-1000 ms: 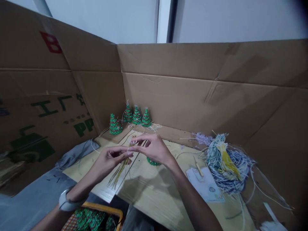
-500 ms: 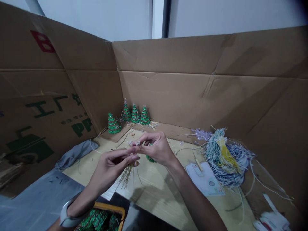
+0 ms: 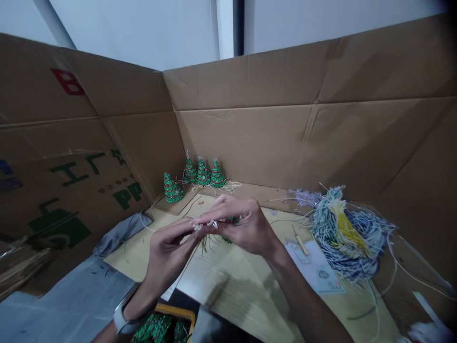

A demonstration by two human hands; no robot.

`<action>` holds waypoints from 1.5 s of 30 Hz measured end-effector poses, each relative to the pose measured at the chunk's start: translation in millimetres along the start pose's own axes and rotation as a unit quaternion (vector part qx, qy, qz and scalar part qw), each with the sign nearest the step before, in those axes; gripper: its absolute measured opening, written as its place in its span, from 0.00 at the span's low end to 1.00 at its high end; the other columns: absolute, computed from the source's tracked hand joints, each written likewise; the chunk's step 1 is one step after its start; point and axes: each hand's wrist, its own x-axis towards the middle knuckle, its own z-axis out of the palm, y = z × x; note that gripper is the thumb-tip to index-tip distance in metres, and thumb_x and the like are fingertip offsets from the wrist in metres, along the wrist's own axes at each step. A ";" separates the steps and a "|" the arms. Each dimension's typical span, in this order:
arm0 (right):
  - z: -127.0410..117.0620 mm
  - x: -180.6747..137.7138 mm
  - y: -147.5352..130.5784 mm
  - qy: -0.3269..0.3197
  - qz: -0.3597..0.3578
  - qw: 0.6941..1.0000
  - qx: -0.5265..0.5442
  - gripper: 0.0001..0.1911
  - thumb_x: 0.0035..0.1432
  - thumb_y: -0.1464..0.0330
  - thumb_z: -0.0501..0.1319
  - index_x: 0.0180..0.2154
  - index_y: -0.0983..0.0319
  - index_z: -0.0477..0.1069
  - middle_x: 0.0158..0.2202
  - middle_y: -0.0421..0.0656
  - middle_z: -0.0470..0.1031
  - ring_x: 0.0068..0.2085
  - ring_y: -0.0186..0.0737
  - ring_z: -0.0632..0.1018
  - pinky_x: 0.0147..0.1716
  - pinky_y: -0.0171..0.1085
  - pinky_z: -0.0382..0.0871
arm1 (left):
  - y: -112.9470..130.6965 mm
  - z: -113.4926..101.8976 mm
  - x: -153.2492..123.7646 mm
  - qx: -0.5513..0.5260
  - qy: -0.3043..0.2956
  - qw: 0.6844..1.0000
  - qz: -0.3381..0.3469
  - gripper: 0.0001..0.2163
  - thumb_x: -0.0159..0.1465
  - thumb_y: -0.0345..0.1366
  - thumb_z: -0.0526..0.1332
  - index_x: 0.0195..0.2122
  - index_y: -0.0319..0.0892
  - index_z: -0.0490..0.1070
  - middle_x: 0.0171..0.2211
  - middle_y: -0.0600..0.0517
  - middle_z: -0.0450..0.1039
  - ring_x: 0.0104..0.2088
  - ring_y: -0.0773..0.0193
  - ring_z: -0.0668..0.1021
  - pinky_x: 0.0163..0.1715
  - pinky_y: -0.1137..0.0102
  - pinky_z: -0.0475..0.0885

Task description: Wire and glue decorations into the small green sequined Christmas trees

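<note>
Hands at work, seen from my own head: my left hand and my right hand meet at mid-frame, the fingers of both narrowed to a close pinch on a bundle of thin straw-coloured strands, whose small pale beaded tips sit between my fingertips. The bundle is held centrally above a pale wooden tabletop, and a green beaded piece lies mostly hidden behind my right hand. The step in hand appears to be fine work at those tips, and it seems to call for both pinches to stay tight. At 11 o'clock stand four green beaded cone-shaped trees; at 3 o'clock lies a tangle of blue, white and yellow strands; at 7 o'clock, an orange-rimmed crate holds green beaded pieces. On a brown cardboard wall, green 工厂 and PP can be read at 9 o'clock, and a red B at 10 o'clock.
</note>
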 end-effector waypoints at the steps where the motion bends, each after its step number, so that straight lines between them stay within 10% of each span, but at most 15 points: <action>1: -0.5 -0.1 -1.2 -0.007 -0.008 1.000 -0.001 0.13 0.63 0.69 0.76 0.47 0.46 0.89 0.38 0.40 0.89 0.42 0.40 0.82 0.42 0.40 0.80 | -0.6 0.9 0.3 -0.005 0.004 1.000 0.007 0.01 0.67 0.34 0.77 0.38 0.47 0.90 0.34 0.52 0.88 0.32 0.66 0.85 0.35 0.76 0.81; 9: -2.9 -2.4 -9.1 0.002 -0.029 0.999 -0.015 0.11 0.60 0.70 0.79 0.44 0.51 0.89 0.38 0.39 0.87 0.36 0.34 0.81 0.29 0.34 0.72 | -4.7 7.0 2.2 -0.057 0.022 0.998 0.013 0.07 0.63 0.35 0.79 0.43 0.48 0.91 0.37 0.48 0.89 0.31 0.63 0.86 0.34 0.73 0.83; 33: -3.5 2.7 -6.5 0.003 -0.129 0.988 -0.089 0.08 0.63 0.73 0.77 0.42 0.55 0.88 0.40 0.41 0.91 0.42 0.40 0.88 0.49 0.45 0.77 | -1.9 14.9 2.1 -0.030 0.039 0.999 -0.022 0.06 0.65 0.35 0.78 0.42 0.48 0.91 0.37 0.49 0.89 0.34 0.63 0.86 0.35 0.75 0.82; 45: -2.7 3.0 -6.2 0.035 -0.062 0.995 -0.077 0.06 0.60 0.68 0.79 0.37 0.49 0.89 0.36 0.37 0.90 0.38 0.41 0.85 0.38 0.43 0.77 | -3.5 15.3 -0.2 -0.035 0.023 0.998 -0.049 0.05 0.67 0.33 0.74 0.43 0.47 0.91 0.39 0.47 0.90 0.36 0.61 0.89 0.37 0.74 0.83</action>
